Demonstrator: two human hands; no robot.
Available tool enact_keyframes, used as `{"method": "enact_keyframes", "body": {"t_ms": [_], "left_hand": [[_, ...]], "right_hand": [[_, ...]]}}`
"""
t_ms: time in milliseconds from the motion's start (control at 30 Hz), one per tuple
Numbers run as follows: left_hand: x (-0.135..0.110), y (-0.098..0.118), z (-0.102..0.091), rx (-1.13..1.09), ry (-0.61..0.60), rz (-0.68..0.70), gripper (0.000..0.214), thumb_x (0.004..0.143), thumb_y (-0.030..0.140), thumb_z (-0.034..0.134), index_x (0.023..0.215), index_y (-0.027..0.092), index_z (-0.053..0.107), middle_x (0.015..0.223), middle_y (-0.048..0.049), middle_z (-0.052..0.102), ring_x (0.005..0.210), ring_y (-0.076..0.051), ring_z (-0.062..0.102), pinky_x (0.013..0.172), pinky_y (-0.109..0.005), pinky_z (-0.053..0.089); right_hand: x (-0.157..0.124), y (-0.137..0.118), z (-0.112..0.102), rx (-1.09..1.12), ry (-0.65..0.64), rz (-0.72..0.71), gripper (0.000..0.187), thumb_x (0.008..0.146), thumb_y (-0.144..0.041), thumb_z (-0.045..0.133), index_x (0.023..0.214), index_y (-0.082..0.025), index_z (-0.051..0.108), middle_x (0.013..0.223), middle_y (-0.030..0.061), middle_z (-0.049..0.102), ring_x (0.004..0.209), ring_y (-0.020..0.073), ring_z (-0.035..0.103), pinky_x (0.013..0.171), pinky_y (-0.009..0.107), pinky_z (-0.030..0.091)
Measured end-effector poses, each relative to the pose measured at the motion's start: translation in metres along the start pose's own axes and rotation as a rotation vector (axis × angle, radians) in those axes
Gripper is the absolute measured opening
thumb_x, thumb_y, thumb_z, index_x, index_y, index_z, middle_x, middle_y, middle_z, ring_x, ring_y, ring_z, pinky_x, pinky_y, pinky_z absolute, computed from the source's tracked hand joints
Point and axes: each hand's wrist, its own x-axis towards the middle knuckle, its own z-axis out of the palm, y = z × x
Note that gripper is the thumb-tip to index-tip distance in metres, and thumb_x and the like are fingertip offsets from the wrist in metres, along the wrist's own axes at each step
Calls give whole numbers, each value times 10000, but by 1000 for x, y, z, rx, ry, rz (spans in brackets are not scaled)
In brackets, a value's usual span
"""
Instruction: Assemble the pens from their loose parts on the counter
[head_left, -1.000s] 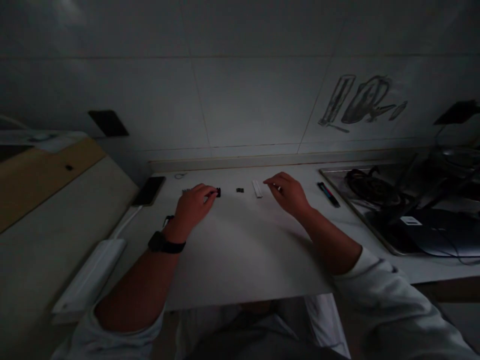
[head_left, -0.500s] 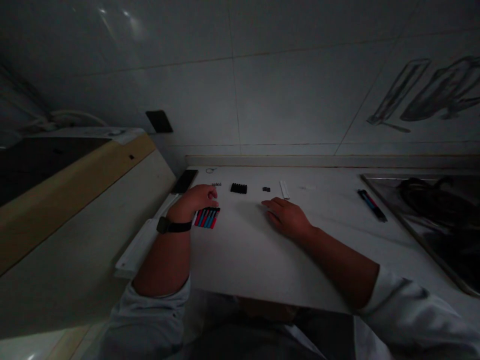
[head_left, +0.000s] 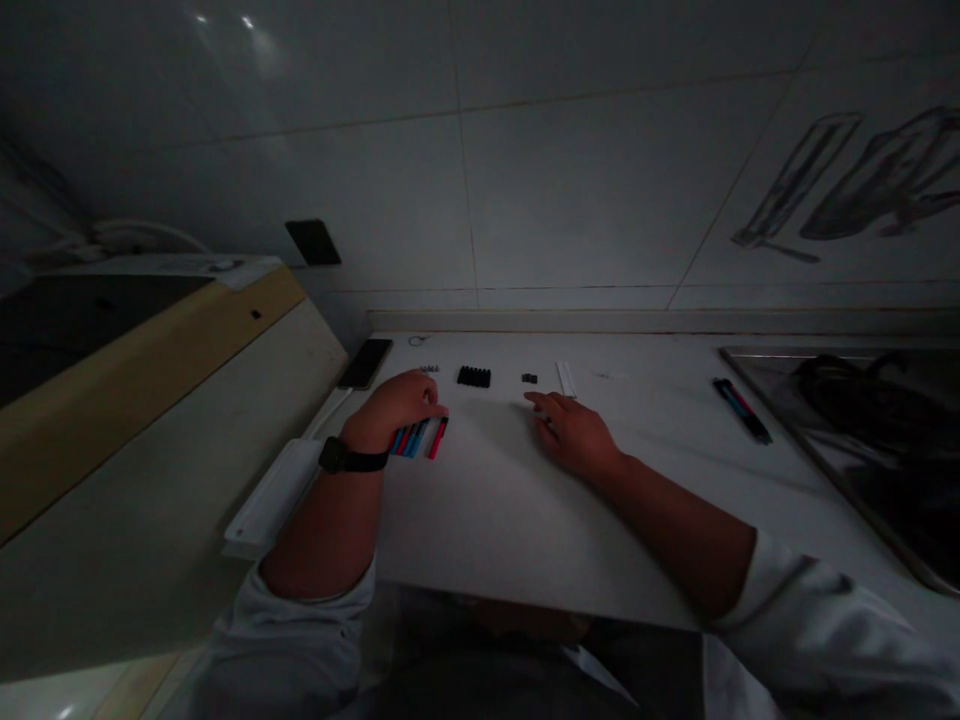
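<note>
The left hand is lying curled over a row of red and blue markers on the near left part of the white bench. Its fingers are covering the far ends of the markers, so I cannot tell if it is grasping any of them or only touching them. One red marker is lying a little apart at the right end of the row. A dark watch is sitting on this wrist. The right hand is resting released and flat on the bench, well apart from the markers, with its fingers pointing to the far left. Behind the hands, a black block, a small black piece and a white strip are lying in a line near the wall. A dark phone is lying at the far left corner, and a long white bar is lying along the left edge. Far to the right, two pens are lying near a stove.
</note>
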Motion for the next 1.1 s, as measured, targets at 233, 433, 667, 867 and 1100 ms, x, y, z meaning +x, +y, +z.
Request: {"method": "enact_keyframes", "body": {"t_ms": [233, 433, 667, 867, 1100], "left_hand": [[-13, 39, 11, -34, -162, 104, 148, 739, 369, 765, 719, 224, 747, 779, -53, 710, 688, -198, 621, 614, -310, 412], [-9, 86, 34, -33, -65, 426, 93, 853, 218, 645, 922, 227, 707, 940, -61, 713, 829, -224, 651, 711, -341, 454], [-5, 94, 38, -105, 16, 489, 121, 923, 190, 617, 1009, 222, 696, 1018, -58, 687, 902, -211, 658, 801, -333, 494], [-5, 105, 37, -337, 141, 500, 194, 959, 169, 613, 1131, 224, 686, 1128, -65, 676, 1043, -200, 659, 933, -343, 522], [2, 114, 50, -1095, 194, 229, 394, 867, 236, 768, 1220, 175, 602, 1047, -75, 703, 920, -160, 678, 867, -314, 549]], "right_hand": [[0, 0, 1, -1, 0, -7, 438, 1025, -271, 477, 1450, -243, 577, 1264, 117, 710, 1050, 257, 696, 855, 367, 545], [-1, 0, 3, 12, -2, -50, 362, 1032, -270, 485, 1351, -237, 653, 1243, 102, 717, 1073, 246, 690, 892, 357, 539], [-1, -4, 1, 35, -25, -157, 248, 1009, -326, 586, 1168, -213, 739, 1133, 105, 725, 1005, 240, 677, 895, 363, 518], [1, -5, 6, 76, -5, -159, 199, 992, -303, 614, 1083, -197, 756, 1073, 100, 730, 979, 231, 673, 903, 362, 505], [2, 0, 13, 392, 134, -138, 124, 968, -273, 648, 1020, -204, 737, 992, 76, 720, 913, 199, 679, 865, 340, 527]]}}
